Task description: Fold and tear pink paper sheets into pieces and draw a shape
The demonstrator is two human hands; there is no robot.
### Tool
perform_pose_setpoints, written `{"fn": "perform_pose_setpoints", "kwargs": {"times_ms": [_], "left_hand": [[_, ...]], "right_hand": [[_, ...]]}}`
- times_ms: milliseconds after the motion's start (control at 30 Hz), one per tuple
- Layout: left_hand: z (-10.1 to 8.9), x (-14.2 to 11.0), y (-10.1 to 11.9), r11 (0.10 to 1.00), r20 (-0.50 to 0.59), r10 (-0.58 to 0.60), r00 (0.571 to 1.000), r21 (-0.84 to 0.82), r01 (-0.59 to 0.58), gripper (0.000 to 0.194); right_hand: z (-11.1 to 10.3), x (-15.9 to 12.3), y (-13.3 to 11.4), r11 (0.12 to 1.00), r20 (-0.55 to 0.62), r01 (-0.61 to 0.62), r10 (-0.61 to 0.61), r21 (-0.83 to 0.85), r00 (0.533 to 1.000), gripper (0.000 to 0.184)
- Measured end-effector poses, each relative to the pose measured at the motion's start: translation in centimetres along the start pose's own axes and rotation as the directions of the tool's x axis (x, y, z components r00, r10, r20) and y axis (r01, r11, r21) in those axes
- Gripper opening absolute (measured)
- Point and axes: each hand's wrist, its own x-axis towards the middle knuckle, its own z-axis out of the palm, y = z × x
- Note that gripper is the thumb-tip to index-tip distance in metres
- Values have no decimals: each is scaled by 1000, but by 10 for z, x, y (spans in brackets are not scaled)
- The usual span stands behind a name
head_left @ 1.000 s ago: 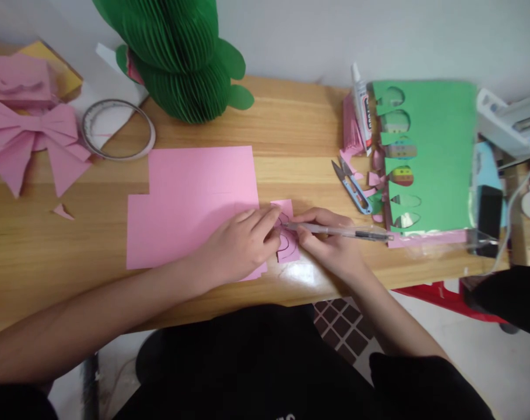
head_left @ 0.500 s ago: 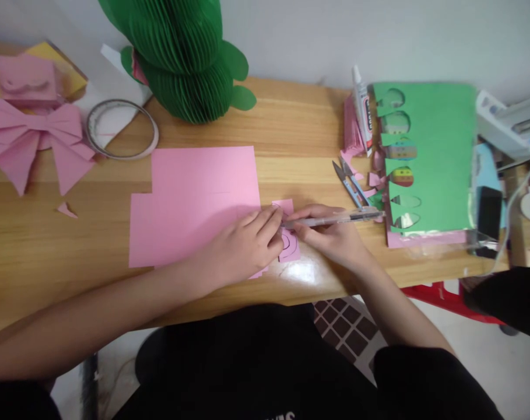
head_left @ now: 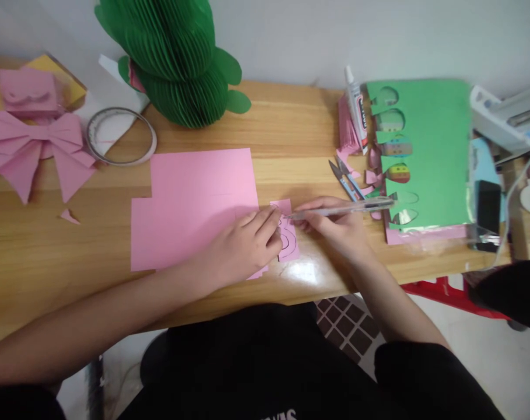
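Observation:
A small pink paper piece (head_left: 288, 248) with curved black pen lines lies on the table at centre. My left hand (head_left: 254, 242) presses on its left side, fingers close together and bent, covering part of the drawing. In my right hand (head_left: 335, 224) is a clear pen (head_left: 348, 208), pinched between thumb and fingers. Its tip points left at the upper part of the piece; whether it touches the paper I cannot tell. Under my left hand and wrist, larger pink sheets (head_left: 199, 192) overlap one another.
Small scissors (head_left: 347, 181), pink scraps (head_left: 372, 177) and a glue tube (head_left: 356, 111) lie to the right, beside green paper (head_left: 435, 151). A tape roll (head_left: 153, 143), pink bow (head_left: 39, 137) and green honeycomb paper figure (head_left: 186, 87) stand at the back left. A phone (head_left: 487, 207) lies far right.
The pen tip has drawn slightly right and up from my left fingers, and more of the black drawing shows. My left hand stays on the paper; the whole view has shifted slightly.

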Motion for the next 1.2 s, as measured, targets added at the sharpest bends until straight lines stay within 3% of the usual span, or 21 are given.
{"fn": "perform_pose_setpoints", "kwargs": {"times_ms": [67, 167, 233, 333, 400, 467, 633, 733, 1000, 1133, 1200], "left_hand": [[1, -1, -1, 1000, 13, 4, 1000, -6, -4, 24], [2, -1, -2, 1000, 6, -3, 1000, -8, 3, 25], [2, 0, -2, 999, -10, -21, 1000, -24, 21, 24], [2, 1, -1, 997, -13, -48, 999, -59, 47, 23], [2, 1, 0, 995, -12, -60, 998, -82, 59, 23], [2, 0, -1, 988, 0, -84, 996, -133, 84, 24], [-5, -1, -10, 909, 55, -210, 976, -358, 216, 22], [-12, -4, -12, 876, 107, -236, 966, -408, 259, 24], [-16, -29, -4, 936, 166, 38, 985, -350, 24, 42], [-9, -36, -7, 940, 187, 57, 981, -341, 10, 43], [-7, -37, -7, 937, 182, 55, 982, -348, 12, 43]], "right_hand": [[-3, -9, 0, 1000, -97, -12, 12, -3, 995, 9], [-6, -29, -1, 965, -86, 95, -119, -246, 989, 18], [-6, -43, 0, 848, 49, 262, -271, -461, 961, 23], [-2, -59, 6, 598, 222, 479, -454, -643, 863, 27], [3, -66, 12, 487, 253, 512, -501, -708, 827, 29], [7, -69, 17, 445, 245, 499, -513, -744, 823, 29], [12, -70, 19, 428, 223, 498, -546, -754, 807, 25], [12, -68, 17, 446, 226, 504, -541, -739, 810, 25], [14, -62, 15, 481, 220, 485, -506, -731, 834, 26], [13, -62, 16, 487, 196, 480, -523, -729, 829, 26], [11, -60, 14, 533, 165, 460, -509, -710, 845, 24]]}}
